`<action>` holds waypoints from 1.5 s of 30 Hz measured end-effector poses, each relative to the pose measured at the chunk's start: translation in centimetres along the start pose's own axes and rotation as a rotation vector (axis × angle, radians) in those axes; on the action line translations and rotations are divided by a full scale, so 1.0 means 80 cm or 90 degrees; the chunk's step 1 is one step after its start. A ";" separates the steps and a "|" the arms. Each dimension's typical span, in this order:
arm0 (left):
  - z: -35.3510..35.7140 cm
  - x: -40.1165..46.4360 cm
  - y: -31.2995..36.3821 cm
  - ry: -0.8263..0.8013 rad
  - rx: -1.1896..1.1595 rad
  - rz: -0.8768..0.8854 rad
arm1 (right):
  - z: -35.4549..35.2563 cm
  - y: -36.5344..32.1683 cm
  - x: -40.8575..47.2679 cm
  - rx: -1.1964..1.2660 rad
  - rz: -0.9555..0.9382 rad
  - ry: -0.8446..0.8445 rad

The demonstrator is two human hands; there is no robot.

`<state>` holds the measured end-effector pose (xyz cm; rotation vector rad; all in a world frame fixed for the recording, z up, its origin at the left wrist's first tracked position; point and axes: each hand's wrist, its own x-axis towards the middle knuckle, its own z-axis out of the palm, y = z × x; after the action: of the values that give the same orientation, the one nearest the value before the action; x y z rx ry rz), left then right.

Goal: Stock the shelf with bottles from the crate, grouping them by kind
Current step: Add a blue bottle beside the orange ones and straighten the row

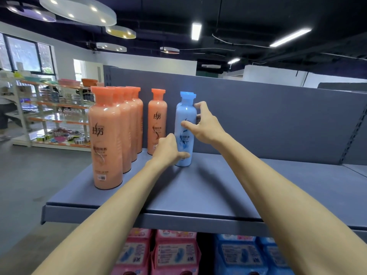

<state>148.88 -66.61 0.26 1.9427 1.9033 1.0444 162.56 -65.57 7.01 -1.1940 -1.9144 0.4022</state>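
Note:
A light blue bottle [185, 124] stands upright on the grey shelf [218, 187], with a second blue one right behind it, mostly hidden. My right hand [202, 124] holds the front blue bottle at mid height, thumb across its label and fingers round its right side. My left hand [168, 149] grips the same bottle low down, thumb at its base. A single orange bottle [157, 120] stands just left of it. Further left, a row of several orange bottles [108, 139] runs front to back. No crate is in view.
The shelf's grey back panel [268, 116] rises behind the bottles. Pink packs [174, 253] and blue packs [242, 255] fill the shelf below. Another store rack [53, 116] with goods stands far left, beside a person at the frame edge.

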 end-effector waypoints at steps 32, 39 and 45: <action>-0.034 -0.267 0.055 0.016 0.034 0.248 | -0.083 -0.021 -0.287 -0.163 0.005 0.030; 0.049 -0.326 0.033 -0.066 -0.011 0.257 | -0.076 0.030 -0.379 -0.145 0.050 0.018; 0.164 -0.395 -0.020 -0.238 0.020 0.181 | -0.026 0.133 -0.486 -0.109 0.197 -0.061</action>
<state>158.82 -92.06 -20.41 2.2826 1.4833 0.6514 178.57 -93.81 -16.96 -1.6191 -1.8781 0.4721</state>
